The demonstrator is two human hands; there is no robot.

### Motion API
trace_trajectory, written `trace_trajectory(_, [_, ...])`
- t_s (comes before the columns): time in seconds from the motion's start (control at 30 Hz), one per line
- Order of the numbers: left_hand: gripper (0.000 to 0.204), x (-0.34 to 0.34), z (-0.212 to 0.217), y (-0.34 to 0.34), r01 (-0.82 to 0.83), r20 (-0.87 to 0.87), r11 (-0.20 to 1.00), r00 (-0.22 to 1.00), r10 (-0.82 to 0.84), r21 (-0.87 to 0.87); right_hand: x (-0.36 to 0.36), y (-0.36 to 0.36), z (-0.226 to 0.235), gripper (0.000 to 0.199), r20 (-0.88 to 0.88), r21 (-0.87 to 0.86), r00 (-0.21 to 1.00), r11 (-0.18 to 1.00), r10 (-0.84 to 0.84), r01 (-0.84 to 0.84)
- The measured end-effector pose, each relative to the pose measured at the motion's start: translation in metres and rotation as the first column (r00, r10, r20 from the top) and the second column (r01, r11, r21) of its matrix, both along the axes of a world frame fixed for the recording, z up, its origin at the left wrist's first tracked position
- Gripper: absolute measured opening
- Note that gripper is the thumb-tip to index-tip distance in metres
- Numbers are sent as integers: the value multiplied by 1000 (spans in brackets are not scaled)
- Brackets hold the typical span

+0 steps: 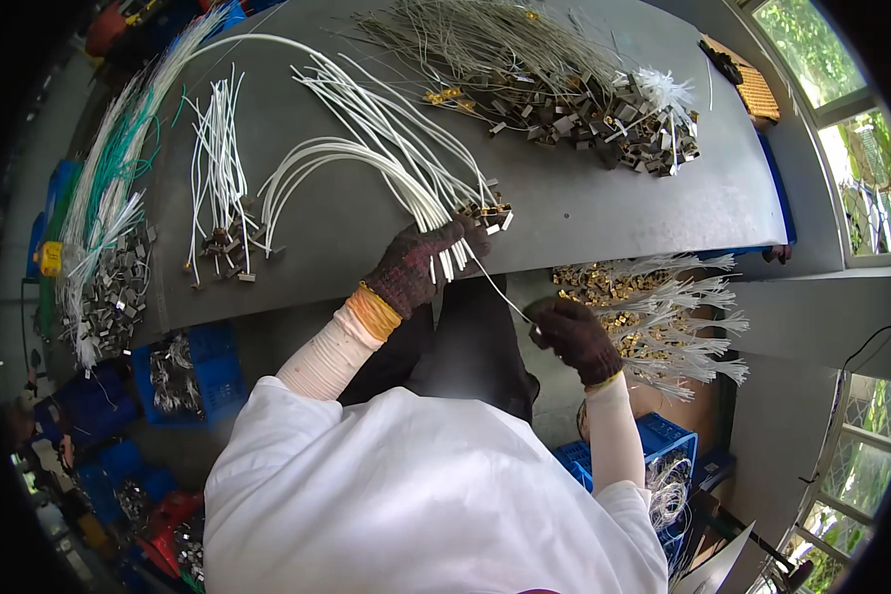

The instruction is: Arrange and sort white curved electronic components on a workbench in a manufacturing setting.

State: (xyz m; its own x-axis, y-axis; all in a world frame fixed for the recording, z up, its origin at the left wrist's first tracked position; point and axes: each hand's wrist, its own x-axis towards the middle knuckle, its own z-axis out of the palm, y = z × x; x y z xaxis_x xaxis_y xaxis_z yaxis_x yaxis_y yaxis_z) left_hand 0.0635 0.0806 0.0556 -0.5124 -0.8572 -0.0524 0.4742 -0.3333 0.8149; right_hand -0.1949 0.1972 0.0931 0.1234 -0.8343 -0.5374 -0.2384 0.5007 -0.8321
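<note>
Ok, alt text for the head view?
Dark-gloved left hand grips a bundle of white wires at a grey worktable; the right hand holds a thin white strand leading toward the bundle. Metal-ended wires lie piled beyond.

From here I make out smooth, plastic-looking white wires (418, 194), rough knitted-cloth gloves (403, 272), a satin metal-looking bench (643, 213).

white wires (426, 208) partly behind hands (414, 267) (574, 339)
</note>
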Motion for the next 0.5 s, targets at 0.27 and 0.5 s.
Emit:
trace_trajectory(0.27, [27, 0, -6, 12, -70, 366, 805, 865, 343, -589, 76, -72, -7, 32, 328, -346, 941, 916, -86, 204])
trace_trajectory(0.5, [25, 30, -38, -35, 111, 585, 734, 687, 430, -670, 86, -128, -17, 30, 370, -300, 913, 909, -169, 290])
